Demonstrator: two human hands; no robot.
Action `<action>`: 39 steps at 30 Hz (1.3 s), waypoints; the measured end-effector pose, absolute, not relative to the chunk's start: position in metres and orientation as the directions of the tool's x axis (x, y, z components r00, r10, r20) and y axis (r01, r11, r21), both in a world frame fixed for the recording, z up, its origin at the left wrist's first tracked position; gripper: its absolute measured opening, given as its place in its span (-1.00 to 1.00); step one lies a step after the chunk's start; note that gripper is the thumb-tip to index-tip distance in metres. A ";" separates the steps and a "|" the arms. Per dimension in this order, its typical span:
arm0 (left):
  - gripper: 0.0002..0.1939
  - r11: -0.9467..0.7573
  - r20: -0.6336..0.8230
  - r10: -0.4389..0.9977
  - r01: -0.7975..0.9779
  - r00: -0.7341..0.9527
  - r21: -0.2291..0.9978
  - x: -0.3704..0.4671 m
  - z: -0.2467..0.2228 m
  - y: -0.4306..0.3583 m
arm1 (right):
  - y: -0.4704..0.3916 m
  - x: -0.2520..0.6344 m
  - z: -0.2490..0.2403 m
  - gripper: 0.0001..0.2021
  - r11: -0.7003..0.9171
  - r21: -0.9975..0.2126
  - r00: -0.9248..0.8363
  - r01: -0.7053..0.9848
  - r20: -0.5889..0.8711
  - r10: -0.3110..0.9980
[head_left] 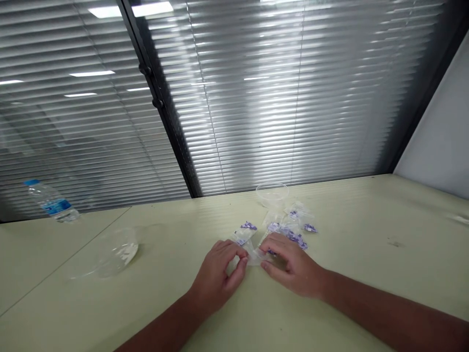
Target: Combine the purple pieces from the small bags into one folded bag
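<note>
Near the middle of the tabletop [366, 254], the left hand [216, 276] and the right hand [293, 264] pinch opposite ends of one small clear plastic bag [252, 255], fingers closed on it, flat on the surface. Just beyond lies a loose pile of similar bags with purple contents [289, 227]. Behind the pile stands a clear plastic cup [271, 193], toward the far edge. Left of the hands sits a clear plastic bowl [110, 252]; a water bottle [51, 201] lies near the far left corner.

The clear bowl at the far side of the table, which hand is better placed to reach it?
Probably the right hand: the clear bowl sits beyond it, past the small packets. The left hand lies farther left; both pinch one clear packet.
</note>
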State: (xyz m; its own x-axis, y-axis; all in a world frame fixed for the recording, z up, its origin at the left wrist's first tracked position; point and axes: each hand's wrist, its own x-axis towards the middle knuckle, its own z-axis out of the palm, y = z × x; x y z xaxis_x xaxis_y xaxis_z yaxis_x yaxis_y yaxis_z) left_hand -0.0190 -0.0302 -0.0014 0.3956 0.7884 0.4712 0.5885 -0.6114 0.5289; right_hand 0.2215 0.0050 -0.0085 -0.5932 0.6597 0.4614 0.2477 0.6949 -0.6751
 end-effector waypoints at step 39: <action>-0.93 -0.648 0.399 0.761 0.625 0.511 0.435 -0.010 0.002 -0.037 | 0.003 0.219 -0.014 -0.94 0.759 -0.612 -0.635 0.222 0.500 0.589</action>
